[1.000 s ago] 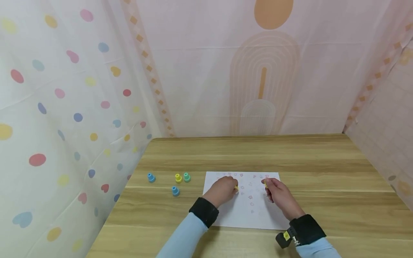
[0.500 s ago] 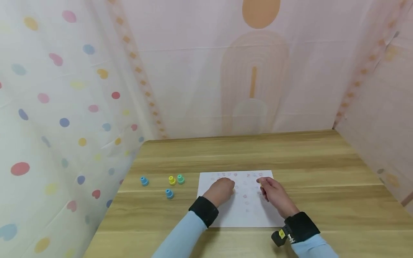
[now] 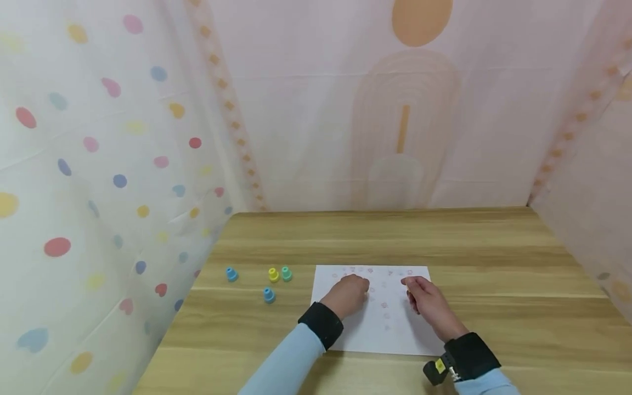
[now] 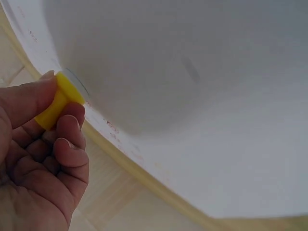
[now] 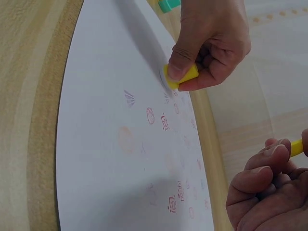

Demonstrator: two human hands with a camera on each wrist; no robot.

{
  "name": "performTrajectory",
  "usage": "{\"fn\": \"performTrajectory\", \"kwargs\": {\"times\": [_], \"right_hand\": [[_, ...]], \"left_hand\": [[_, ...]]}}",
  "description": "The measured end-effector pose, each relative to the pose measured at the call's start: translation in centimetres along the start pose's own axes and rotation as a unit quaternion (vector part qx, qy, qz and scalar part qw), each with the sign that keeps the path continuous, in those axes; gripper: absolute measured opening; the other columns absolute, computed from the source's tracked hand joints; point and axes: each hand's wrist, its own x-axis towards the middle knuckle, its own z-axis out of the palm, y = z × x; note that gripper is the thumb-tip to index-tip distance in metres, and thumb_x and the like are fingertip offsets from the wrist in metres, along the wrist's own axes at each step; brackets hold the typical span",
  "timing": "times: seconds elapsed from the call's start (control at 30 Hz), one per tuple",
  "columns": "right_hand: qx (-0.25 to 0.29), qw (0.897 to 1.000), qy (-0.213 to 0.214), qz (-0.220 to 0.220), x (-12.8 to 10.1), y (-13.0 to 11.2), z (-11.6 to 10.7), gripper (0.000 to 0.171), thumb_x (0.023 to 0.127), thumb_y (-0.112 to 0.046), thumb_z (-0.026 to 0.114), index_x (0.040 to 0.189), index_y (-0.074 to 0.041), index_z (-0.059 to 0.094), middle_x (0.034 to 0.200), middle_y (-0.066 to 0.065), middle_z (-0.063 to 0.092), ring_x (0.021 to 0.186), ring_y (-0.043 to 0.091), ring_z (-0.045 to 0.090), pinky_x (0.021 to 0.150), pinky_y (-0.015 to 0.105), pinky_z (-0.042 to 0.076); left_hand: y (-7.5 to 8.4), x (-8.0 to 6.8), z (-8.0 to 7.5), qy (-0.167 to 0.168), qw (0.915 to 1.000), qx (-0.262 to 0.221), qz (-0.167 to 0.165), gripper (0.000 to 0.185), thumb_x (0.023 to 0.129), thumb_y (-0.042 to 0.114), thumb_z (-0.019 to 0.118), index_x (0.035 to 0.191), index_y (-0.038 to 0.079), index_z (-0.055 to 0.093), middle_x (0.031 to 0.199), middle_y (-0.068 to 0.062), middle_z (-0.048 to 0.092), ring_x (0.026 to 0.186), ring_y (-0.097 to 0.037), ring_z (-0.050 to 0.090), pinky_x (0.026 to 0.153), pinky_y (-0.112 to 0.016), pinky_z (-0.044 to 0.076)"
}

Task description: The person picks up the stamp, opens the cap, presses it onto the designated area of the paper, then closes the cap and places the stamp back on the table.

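Note:
A white sheet of paper (image 3: pixel 380 341) lies on the wooden table, marked with rows of small, faint stamped prints. My left hand (image 3: pixel 347 297) pinches a yellow stamp (image 4: pixel 65 98) between thumb and fingers. In both wrist views the stamp's pale face is down at the paper, near its far part; firm contact cannot be made out. Over the right part of the sheet, my right hand (image 3: pixel 432 308) holds a small yellow piece (image 5: pixel 296 147) between thumb and index finger. Most of that piece is covered or out of frame, so its kind is unclear.
Left of the paper stand two blue stamps (image 3: pixel 269 295), a yellow stamp (image 3: pixel 274 275) and a green stamp (image 3: pixel 286 274). Patterned curtains (image 3: pixel 306 109) rise behind the table and at both sides. A small black camera (image 3: pixel 435 371) hangs at the right wrist.
The head view swings one way and back. My left hand has shifted slightly right over the paper, and its yellow stamp is now hidden from the head view. My right hand stays nearly still.

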Motion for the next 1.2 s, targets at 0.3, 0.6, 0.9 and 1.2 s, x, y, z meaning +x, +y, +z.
{"fn": "performTrajectory", "kwargs": {"times": [0.3, 0.6, 0.9, 1.2], "right_hand": [[-0.011, 1.000, -0.009, 0.006, 0.42, -0.16, -0.22, 0.041, 0.109, -0.027, 0.039, 0.132, 0.005, 0.051, 0.085, 0.008, 0.046, 0.079, 0.023, 0.047, 0.067, 0.030, 0.041], [-0.022, 1.000, -0.017, 0.006, 0.62, -0.32, 0.07, 0.044, 0.109, -0.028, 0.039, 0.135, 0.006, 0.048, 0.086, 0.008, 0.046, 0.081, 0.025, 0.047, 0.067, 0.031, 0.041], [-0.027, 0.999, -0.017, 0.008, 0.84, -0.39, -0.24, 0.043, 0.109, -0.028, 0.039, 0.135, 0.004, 0.049, 0.088, 0.009, 0.046, 0.084, 0.027, 0.048, 0.069, 0.030, 0.041], [-0.021, 1.000, -0.013, 0.016, 0.70, -0.14, -0.05, 0.043, 0.109, -0.029, 0.039, 0.136, 0.004, 0.048, 0.088, 0.009, 0.046, 0.082, 0.024, 0.047, 0.069, 0.031, 0.040]], "left_hand": [[0.21, 0.33, 0.38, -0.003, 1.0000, -0.002, -0.007, 0.009, 0.096, 0.005, 0.064, 0.101, 0.008, 0.071, 0.091, -0.004, 0.071, 0.084, -0.014, 0.064, 0.081, -0.026, 0.053], [0.04, 0.08, -0.05, 0.004, 0.9998, -0.010, 0.016, 0.010, 0.095, 0.002, 0.063, 0.100, 0.007, 0.070, 0.091, -0.004, 0.071, 0.084, -0.014, 0.064, 0.079, -0.025, 0.052], [-0.04, 0.14, 0.07, 0.015, 0.9997, 0.015, 0.014, 0.010, 0.095, 0.006, 0.066, 0.104, 0.008, 0.070, 0.093, -0.004, 0.070, 0.086, -0.014, 0.065, 0.080, -0.024, 0.052], [-0.36, -0.06, 0.09, 0.024, 0.9993, 0.025, 0.016, 0.009, 0.094, 0.010, 0.067, 0.102, 0.007, 0.070, 0.090, -0.003, 0.069, 0.085, -0.015, 0.065, 0.079, -0.024, 0.052]]}}
